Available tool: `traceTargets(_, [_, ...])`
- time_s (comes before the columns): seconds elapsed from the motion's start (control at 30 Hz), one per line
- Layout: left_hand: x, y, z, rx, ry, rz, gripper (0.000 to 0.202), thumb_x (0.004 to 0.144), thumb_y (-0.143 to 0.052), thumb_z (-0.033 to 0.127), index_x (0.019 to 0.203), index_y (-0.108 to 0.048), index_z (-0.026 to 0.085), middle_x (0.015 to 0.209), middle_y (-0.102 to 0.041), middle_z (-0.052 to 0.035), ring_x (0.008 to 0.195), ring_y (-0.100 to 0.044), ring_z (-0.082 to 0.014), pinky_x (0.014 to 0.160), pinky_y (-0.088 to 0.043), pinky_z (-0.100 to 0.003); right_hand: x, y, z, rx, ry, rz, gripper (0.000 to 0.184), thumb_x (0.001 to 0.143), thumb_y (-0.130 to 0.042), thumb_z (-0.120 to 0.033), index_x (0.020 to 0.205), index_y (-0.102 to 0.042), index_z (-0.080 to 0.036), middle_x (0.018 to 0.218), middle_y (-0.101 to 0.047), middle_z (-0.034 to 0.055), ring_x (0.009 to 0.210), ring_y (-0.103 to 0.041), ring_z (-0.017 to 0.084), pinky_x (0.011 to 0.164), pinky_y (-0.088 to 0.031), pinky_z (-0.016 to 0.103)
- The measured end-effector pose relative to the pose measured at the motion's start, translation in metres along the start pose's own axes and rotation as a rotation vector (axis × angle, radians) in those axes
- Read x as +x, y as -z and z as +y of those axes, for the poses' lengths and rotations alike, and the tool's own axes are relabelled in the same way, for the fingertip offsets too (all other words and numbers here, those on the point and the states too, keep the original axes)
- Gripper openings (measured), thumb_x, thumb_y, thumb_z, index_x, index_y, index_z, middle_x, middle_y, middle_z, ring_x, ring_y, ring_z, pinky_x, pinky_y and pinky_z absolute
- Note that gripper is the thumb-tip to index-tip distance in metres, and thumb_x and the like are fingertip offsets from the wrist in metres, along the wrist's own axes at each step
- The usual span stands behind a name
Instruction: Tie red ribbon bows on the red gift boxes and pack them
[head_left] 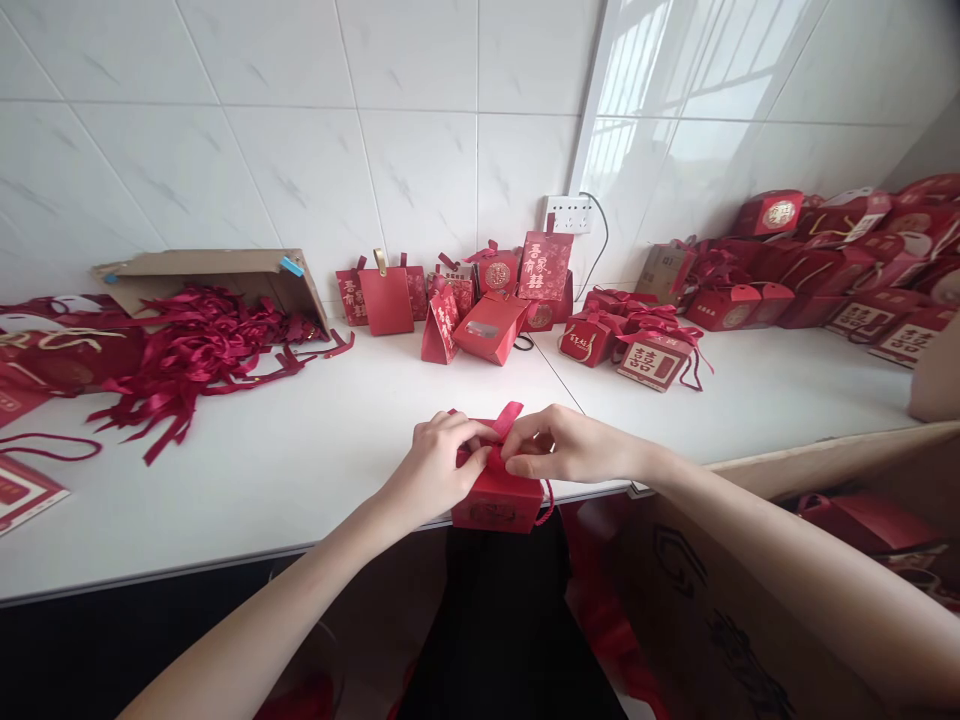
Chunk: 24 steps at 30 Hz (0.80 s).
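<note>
A small red gift box (495, 508) sits at the table's front edge, its near side overhanging a little. On its top lies a red ribbon (509, 418), one end sticking up between my hands. My left hand (448, 455) bends over the box's left side, thumb and fingers closed at the ribbon. From the right, my right hand (551, 445) pinches the ribbon near the middle of the box top. A twisted red cord (547, 503) hangs at the box's right side. My fingers hide most of the ribbon's middle.
Loose red ribbons (187, 350) spill from a cardboard box (202, 262) on the left. Several red gift boxes (491, 325) stand along the wall, with more piled at the right (825, 260). An open carton (712, 600) stands below the table's right edge.
</note>
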<state>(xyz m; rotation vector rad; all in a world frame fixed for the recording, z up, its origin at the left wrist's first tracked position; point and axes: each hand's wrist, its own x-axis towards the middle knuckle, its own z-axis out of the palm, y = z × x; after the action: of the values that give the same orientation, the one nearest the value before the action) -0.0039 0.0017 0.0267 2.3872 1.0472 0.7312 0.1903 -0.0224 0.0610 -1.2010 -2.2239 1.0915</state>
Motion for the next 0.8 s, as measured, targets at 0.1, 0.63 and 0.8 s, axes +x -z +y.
traceTargets(0.1, [0.0001, -0.0001, -0.0002, -0.007, 0.001, -0.002, 0.02, 0.084, -0.051, 0.014, 0.091, -0.066, 0.024, 0.086, -0.066, 0.0006, 0.088, -0.054, -0.0191, 0.088, -0.041, -0.038, -0.0001, 0.0009, -0.0003, -0.006, 0.009, -0.011, 0.018, 0.08, -0.055, -0.029, 0.075, -0.064, -0.015, 0.063, -0.052, -0.0022, 0.056, -0.041, 0.009, 0.052, -0.032, 0.023])
traceTargets(0.63, [-0.0002, 0.0007, 0.0018, -0.033, 0.034, 0.002, 0.015, 0.085, -0.051, 0.019, 0.089, -0.065, 0.022, 0.087, -0.066, -0.0013, 0.089, -0.054, -0.0197, 0.089, -0.042, -0.039, 0.0042, 0.0071, 0.0039, 0.223, -0.066, 0.08, 0.041, 0.073, -0.064, -0.055, 0.076, -0.055, -0.015, 0.052, -0.044, -0.0077, 0.044, -0.032, 0.004, 0.04, -0.026, 0.019])
traceTargets(0.8, [-0.0008, 0.0006, 0.0017, -0.031, 0.021, 0.003, 0.016, 0.084, -0.05, 0.019, 0.088, -0.065, 0.022, 0.086, -0.066, -0.0013, 0.089, -0.054, -0.0197, 0.089, -0.042, -0.04, 0.0024, 0.0068, 0.0081, 0.293, -0.052, 0.074, 0.036, 0.071, -0.067, -0.05, 0.071, -0.055, -0.016, 0.057, -0.051, -0.0054, 0.042, -0.039, 0.004, 0.04, -0.03, 0.02])
